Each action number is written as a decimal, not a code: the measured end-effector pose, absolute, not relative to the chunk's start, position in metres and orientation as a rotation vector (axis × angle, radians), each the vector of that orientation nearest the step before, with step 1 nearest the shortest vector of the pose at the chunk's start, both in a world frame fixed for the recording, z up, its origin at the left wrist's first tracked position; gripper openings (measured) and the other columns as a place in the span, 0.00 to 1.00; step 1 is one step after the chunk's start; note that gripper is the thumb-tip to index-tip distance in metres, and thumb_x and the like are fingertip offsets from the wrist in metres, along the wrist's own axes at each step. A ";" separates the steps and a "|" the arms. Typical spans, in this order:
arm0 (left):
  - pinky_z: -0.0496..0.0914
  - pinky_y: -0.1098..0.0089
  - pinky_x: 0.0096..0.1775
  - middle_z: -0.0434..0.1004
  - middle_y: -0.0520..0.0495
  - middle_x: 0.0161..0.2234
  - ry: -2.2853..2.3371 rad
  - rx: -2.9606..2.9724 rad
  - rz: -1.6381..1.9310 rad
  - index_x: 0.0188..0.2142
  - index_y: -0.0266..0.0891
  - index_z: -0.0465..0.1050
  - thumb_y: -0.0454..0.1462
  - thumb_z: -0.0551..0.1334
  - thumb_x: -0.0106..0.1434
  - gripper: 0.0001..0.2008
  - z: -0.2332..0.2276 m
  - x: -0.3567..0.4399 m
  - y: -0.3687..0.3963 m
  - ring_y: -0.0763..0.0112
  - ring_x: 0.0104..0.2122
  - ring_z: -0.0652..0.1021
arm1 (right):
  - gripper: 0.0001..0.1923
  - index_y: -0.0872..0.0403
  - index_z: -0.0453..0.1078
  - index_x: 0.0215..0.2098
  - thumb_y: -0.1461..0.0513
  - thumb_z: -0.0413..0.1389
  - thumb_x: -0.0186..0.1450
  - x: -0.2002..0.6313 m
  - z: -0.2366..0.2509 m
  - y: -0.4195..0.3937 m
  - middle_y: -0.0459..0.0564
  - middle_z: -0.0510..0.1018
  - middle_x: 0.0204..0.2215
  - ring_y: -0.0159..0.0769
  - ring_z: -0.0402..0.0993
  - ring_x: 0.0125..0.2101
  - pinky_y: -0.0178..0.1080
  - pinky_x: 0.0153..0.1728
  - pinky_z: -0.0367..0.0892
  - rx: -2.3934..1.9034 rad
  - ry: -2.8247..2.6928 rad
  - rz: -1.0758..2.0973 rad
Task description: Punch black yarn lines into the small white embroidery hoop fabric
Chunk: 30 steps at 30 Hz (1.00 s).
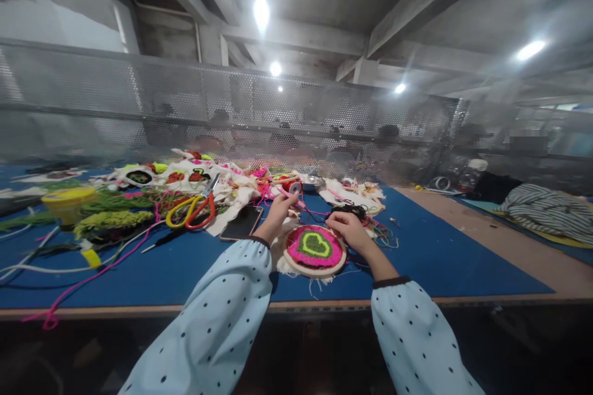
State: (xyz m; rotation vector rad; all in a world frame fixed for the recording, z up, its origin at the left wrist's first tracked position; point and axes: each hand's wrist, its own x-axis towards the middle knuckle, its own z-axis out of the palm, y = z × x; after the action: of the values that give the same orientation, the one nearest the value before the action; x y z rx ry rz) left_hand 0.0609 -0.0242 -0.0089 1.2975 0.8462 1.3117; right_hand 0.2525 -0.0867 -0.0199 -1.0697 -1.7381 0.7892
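My left hand (277,217) is closed in a pinch on a pink pen-like tool (299,202), held above the far left rim of a round embroidery hoop. My right hand (351,229) is closed too, its fingertips together on a thin dark strand of yarn (315,215) that stretches toward the tool. Between and below both hands, the embroidery hoop (341,264) lies on the blue mat. Its cloth carries a green and yellow heart (315,245) on bright pink loops. Just behind my right hand sits a tangle of black yarn (354,210).
Left of the hoop are a dark phone (241,223), scissors with yellow and orange handles (191,212), green yarn (113,222) and a yellow tub (69,205). Stitched white cloths (227,188) pile up behind. Striped fabric (549,210) lies far right. A perforated metal screen (296,117) stands beyond the table.
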 end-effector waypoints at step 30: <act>0.61 0.73 0.27 0.71 0.48 0.23 1.550 1.989 1.298 0.35 0.37 0.63 0.44 0.50 0.63 0.12 -0.009 0.052 -0.020 0.69 0.22 0.72 | 0.13 0.56 0.73 0.24 0.55 0.53 0.53 0.400 -0.039 -0.081 0.50 0.72 0.20 0.37 0.66 0.24 0.38 0.26 0.57 -1.724 -0.812 0.069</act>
State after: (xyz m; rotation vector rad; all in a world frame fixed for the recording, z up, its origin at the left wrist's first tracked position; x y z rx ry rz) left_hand 0.0523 -0.0198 -0.0090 1.9886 1.5503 1.2978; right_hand 0.4003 -0.0807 -0.0388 -1.7237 -0.8118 0.0693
